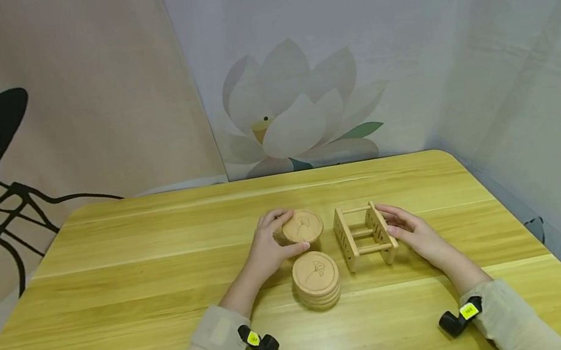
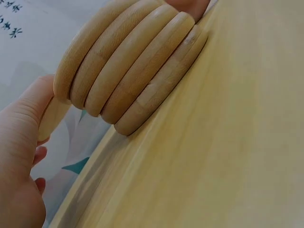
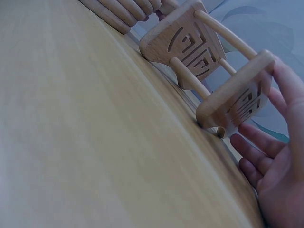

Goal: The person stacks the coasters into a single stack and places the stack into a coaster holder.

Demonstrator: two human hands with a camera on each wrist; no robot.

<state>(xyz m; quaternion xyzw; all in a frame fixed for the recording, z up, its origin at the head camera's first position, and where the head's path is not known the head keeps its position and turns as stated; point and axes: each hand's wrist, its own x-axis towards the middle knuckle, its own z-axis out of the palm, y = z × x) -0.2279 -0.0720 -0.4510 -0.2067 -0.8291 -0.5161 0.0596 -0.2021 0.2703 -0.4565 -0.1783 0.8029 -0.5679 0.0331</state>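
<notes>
Between its thumb and fingers, my left hand [image 1: 269, 250] [image 2: 21, 156] holds a round wooden coaster [image 1: 303, 226] [image 2: 53, 116] engraved with a leaf pattern, behind a stack of similar coasters [image 1: 317, 280] [image 2: 126, 66]. The stack rests on the table, with several edges showing in the left wrist view. Right of the coasters stands a wooden rack [image 1: 347, 241] [image 3: 183, 42] with two cut-out side panels joined by rods. My right hand [image 1: 425, 240] [image 3: 280, 166] touches the rack's right panel, thumb and fingers at its outer side.
The yellow wood-grain table [image 1: 116, 326] extends around the objects. A pale cloth backdrop [image 1: 134, 100] with a lotus and dark leaves hangs behind its far edge. Dark wrist cameras [image 1: 266, 347] [image 1: 453, 324] sit at both cuffs.
</notes>
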